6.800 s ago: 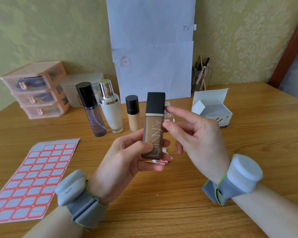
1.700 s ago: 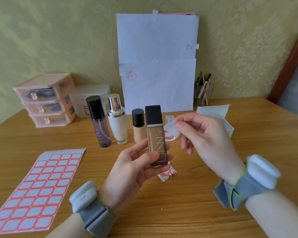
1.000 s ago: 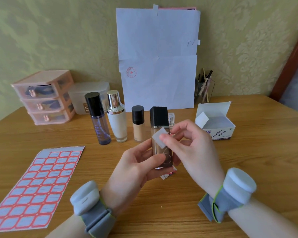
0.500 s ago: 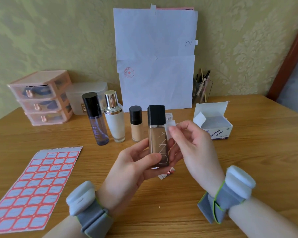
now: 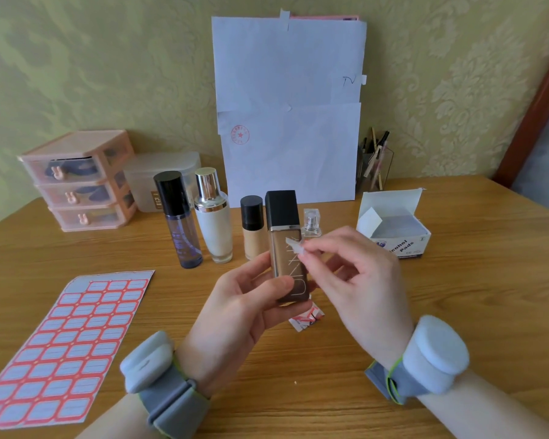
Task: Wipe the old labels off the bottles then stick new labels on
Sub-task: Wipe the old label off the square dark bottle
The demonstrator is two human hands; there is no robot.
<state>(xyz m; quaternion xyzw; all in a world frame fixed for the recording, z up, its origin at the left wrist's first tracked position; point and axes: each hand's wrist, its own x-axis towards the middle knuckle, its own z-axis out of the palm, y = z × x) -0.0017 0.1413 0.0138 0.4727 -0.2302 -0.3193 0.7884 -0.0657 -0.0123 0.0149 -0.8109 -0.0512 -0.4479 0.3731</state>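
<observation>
Grey wrist bands [image 5: 168, 391] sit lowest in the frame. Above them, at centre, the left hand [image 5: 241, 305] grips the lower half of a brown foundation bottle [image 5: 284, 248], with the thumb across the front and fingers [image 5: 257, 263] curled round it. It holds the bottle upright, off the bench [image 5: 457, 312]. The right hand [image 5: 355, 280] pinches a small white alcohol pad [image 5: 293, 247] between thumb and forefinger and touches it to the bottle's front, just under the black cap.

To wipe well, I judge the pad should be pressed flat rather than by a corner and drawn down the printed face in firm strokes, the left hand bracing from behind. The left thumb lies close beside the lettering, so that grip will likely need shifting.

The right wrist bends in toward centre; its other fingers curl loosely, apart from the bottle. A torn wrapper [image 5: 306, 316] lies just below, and the red-edged label sheet [image 5: 61, 343] lies at lower left. Farther back stand a purple bottle [image 5: 178, 223], a white bottle [image 5: 214, 226] and a small beige bottle [image 5: 252, 232]. At right is the open box of alcohol pads [image 5: 393, 239].
</observation>
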